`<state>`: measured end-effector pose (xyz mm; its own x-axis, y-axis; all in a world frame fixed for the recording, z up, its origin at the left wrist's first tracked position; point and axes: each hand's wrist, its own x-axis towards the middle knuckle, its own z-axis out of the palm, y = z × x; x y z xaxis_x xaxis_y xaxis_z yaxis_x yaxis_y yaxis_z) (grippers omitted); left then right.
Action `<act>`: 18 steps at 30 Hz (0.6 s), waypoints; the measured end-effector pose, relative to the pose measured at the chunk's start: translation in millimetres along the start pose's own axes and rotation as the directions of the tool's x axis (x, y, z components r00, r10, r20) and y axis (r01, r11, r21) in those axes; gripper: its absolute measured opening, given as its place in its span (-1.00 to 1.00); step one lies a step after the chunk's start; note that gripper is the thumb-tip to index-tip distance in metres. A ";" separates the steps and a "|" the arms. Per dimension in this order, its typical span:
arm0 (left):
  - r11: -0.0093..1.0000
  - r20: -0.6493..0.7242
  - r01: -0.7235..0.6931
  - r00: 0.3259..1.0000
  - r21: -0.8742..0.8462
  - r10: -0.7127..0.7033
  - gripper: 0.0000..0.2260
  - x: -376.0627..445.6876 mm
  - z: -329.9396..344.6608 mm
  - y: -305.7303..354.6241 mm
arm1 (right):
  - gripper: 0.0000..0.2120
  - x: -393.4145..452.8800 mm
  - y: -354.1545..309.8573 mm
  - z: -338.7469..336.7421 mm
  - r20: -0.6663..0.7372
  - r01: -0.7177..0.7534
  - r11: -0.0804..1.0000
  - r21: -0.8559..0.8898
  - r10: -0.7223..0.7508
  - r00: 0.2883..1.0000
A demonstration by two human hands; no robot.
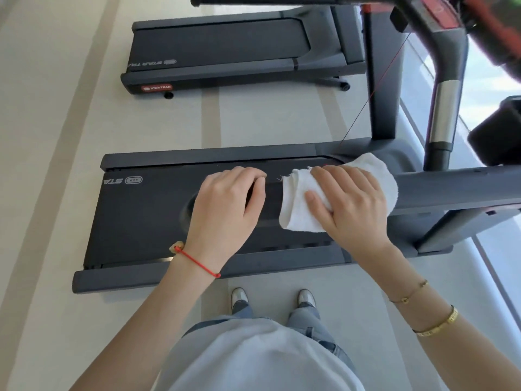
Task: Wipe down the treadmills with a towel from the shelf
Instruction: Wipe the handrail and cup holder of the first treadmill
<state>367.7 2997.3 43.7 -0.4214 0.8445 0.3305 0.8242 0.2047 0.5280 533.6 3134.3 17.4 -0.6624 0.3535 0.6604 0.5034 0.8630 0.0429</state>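
Observation:
I stand beside the near treadmill [141, 218], looking down across its dark belt. A dark handrail [439, 190] runs from the right toward the middle, above the belt. A white towel [296, 204] is wrapped over this rail. My right hand [349, 201] grips the towel around the rail, thumb curled underneath. My left hand [225, 204] curls its fingers over the rail's free end, just left of the towel and apart from it. A second treadmill [220, 43] stands farther off on the pale floor.
The near treadmill's upright post [383, 80] and a curved grip bar with a silver sleeve [444, 108] rise at the right. A console with red parts [439, 12] hangs at top right. A window strip [485, 88] runs along the right. My feet [239, 297] stand by the deck's edge.

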 end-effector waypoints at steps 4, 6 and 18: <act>0.999 0.036 -0.047 0.998 -0.009 0.047 -0.82 12.2 22.3 32.6 | -0.68 -10.8 28.4 -1.1 -0.044 0.025 1.000 0.013 -0.024 0.999; 0.998 0.045 -0.052 0.998 -0.022 0.053 -0.82 17.7 35.4 51.9 | -0.67 -19.0 47.0 -2.4 -0.080 0.053 0.998 0.023 -0.051 0.996; 0.996 0.075 -0.084 0.993 -0.042 0.087 -0.79 52.2 123.1 162.6 | -0.69 -72.4 218.7 -37.6 -0.124 0.051 0.998 -0.024 -0.053 0.991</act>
<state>526.3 3135.6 50.5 -0.3188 0.8937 0.3156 0.8402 0.1122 0.5306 712.4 3283.9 7.2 -0.6145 0.2595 0.7450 0.4821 0.8710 0.0943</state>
